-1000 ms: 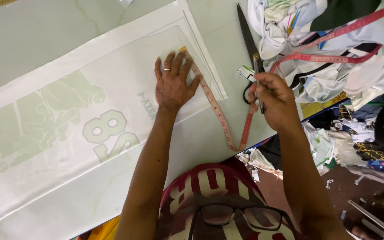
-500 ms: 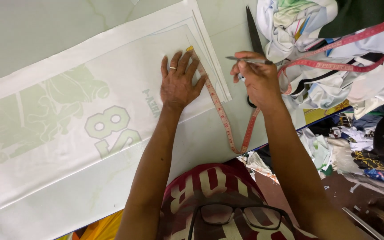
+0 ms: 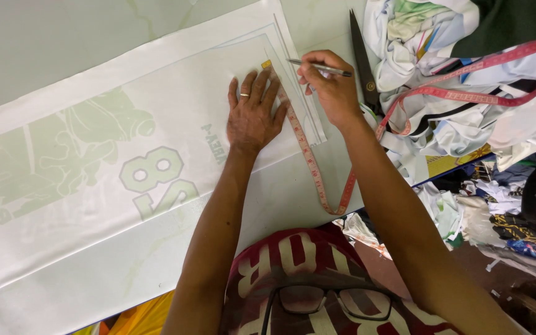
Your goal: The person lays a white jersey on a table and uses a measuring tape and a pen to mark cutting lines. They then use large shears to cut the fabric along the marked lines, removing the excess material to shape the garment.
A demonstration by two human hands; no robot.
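My left hand [image 3: 253, 113], a ring on one finger, lies flat with fingers spread on a large white printed sheet [image 3: 94, 161] with pale green graphics. It pins the end of a pink measuring tape [image 3: 310, 162] that runs along the sheet's right edge and loops back up across the cloth pile. My right hand [image 3: 331, 87] grips a slim silver pen [image 3: 321, 67], its tip touching the sheet close to the tape's yellow end, just right of my left fingertips.
Black scissors [image 3: 362, 59] lie shut on the table right of my right hand. A heap of white and coloured fabric pieces [image 3: 466, 80] fills the upper right. More scraps lie on the floor at right. The pale table [image 3: 63, 37] extends to the upper left.
My right hand has come left from the scissors and tape to the sheet's edge. It now holds the pen down at the tape's end. My left hand stays pressed flat.
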